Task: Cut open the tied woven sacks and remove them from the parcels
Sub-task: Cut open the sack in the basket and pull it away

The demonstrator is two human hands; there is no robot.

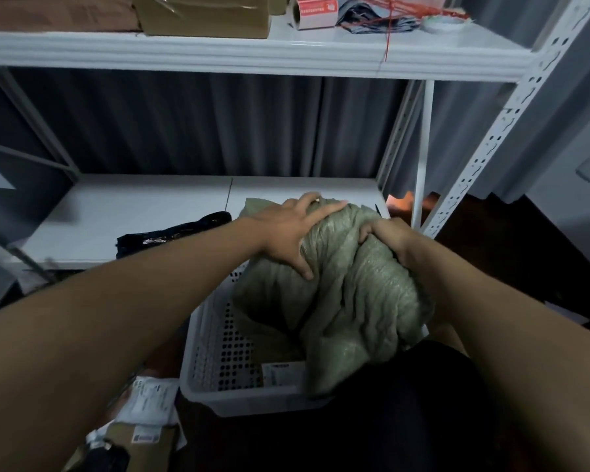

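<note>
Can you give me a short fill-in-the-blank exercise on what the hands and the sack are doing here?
1. Both hands are on the green woven ____.
2. The left hand lies spread on the sack, while the right hand ____ a fold of it.
3. The sack hangs over a white perforated ____.
4. A roll of red labels lies on the ____ shelf.

Missing words: sack; grips; basket; upper

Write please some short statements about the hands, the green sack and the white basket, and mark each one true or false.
1. Both hands are on the green woven sack. True.
2. The left hand holds a knife. False: it lies spread on the sack, no tool in view.
3. The right hand grips a fold of the sack. True.
4. The sack lies flat on the lower shelf. False: it is bunched over the white perforated basket.
5. The basket is solid-walled. False: its walls have holes.
</note>
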